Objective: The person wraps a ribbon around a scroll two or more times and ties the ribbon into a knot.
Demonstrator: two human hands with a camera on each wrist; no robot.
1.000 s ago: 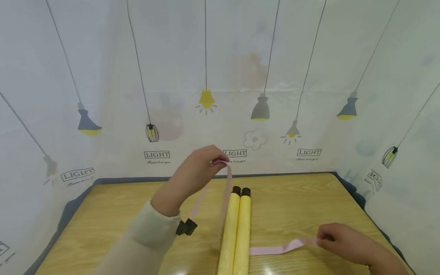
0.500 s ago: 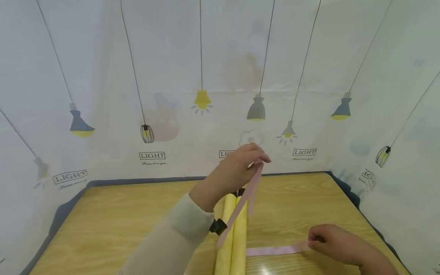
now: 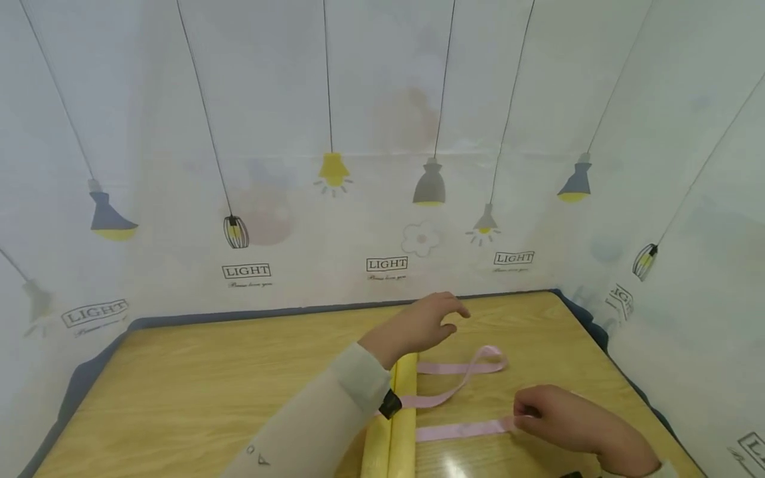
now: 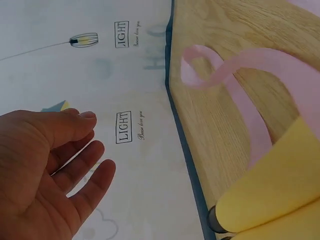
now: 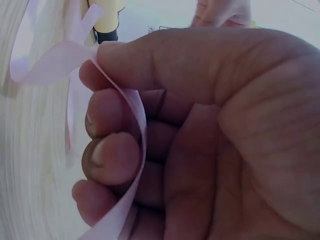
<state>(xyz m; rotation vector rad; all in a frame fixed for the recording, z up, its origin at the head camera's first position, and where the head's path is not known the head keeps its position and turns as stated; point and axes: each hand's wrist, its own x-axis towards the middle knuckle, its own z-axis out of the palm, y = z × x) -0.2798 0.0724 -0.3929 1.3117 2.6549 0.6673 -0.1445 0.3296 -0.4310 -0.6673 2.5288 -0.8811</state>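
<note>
A pale curtain (image 3: 358, 86) printed with pendant lamps (image 3: 429, 184) rises beyond both hands, above a wood-grain tabletop (image 3: 239, 378) that spreads beneath them. Two yellow rolls (image 3: 403, 438) lie side by side between the hands, partly covered by the left arm's cream sleeve (image 3: 311, 421).

The right hand (image 3: 558, 421) pinches a pink satin-like ribbon (image 3: 463, 430) between thumb and forefinger, the slack threading behind its other curled fingers. The left hand (image 3: 415, 326) hovers over the rolls' far ends, fingers loosely spread and holding nothing. One ribbon strand runs from the right hand to the rolls' near side; another crosses over them below the left hand, then loops on the wood between the hands (where the free end lies cannot be told).

The step in hand, laying ribbon across the rolls, seems best served by a steady right-hand pinch while the left hand smooths the twisted loop flat. A hard tug could skew the rolls, so gentle, even tension looks wiser.

Black end caps (image 4: 214, 219) tip the rolls near the left hand. Boxed lettering (image 4: 123, 127) beyond that hand reads "LIGHT," over script resembling "Please love you." Marks on the sleeve are too partial to read.
</note>
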